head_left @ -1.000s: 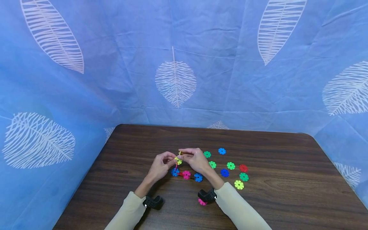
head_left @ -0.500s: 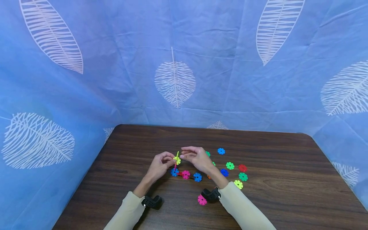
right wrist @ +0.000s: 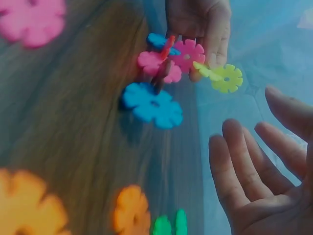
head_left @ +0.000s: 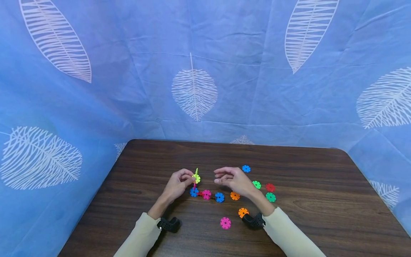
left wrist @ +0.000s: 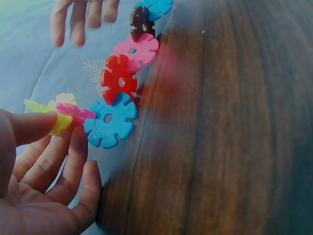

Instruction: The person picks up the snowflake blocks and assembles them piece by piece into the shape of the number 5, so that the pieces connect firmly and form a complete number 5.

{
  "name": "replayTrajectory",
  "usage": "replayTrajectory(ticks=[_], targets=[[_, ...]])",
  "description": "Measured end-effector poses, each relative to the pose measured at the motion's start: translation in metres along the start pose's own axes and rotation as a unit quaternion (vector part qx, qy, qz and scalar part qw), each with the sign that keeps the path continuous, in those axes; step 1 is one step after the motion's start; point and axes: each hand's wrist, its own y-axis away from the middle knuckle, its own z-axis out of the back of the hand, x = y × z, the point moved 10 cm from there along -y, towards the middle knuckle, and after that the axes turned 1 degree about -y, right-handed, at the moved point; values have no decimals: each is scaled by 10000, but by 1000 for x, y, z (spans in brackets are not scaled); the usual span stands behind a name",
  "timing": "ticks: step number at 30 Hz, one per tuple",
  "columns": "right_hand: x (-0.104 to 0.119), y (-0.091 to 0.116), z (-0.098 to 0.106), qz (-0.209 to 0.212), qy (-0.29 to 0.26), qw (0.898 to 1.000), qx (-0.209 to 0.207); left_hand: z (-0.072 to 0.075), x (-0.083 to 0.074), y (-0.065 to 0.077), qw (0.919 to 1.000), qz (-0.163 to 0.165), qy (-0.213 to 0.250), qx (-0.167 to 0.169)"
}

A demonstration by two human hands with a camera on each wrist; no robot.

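My left hand pinches the yellow end of a chain of notched snowflake discs between thumb and fingers. In the left wrist view the chain runs from a yellow disc through a pink disc, a blue disc, a red disc, another pink disc and a brown disc to a far blue disc. A second yellow disc slots in at the held end, seen in the right wrist view. My right hand hovers apart from the chain, fingers relaxed, holding nothing.
Loose discs lie on the brown wooden table: a blue disc, a red disc, green discs, two orange discs and a pink disc. A blue leaf-printed cloth hangs behind.
My right hand has let go of the upright yellow disc and moved right, uncovering the orange discs and covering some loose discs. My left hand keeps its pinch almost in place.
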Motion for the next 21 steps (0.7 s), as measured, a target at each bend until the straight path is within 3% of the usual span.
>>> replayTrajectory(ticks=[12, 21], targets=[[-18, 41, -14, -147, 136, 9940, 1078, -1, 1, 0, 9998, 133, -167, 35], [-21, 59, -32, 137, 690, 9828, 1705, -2, 1, 0, 9996, 159, -206, 107]])
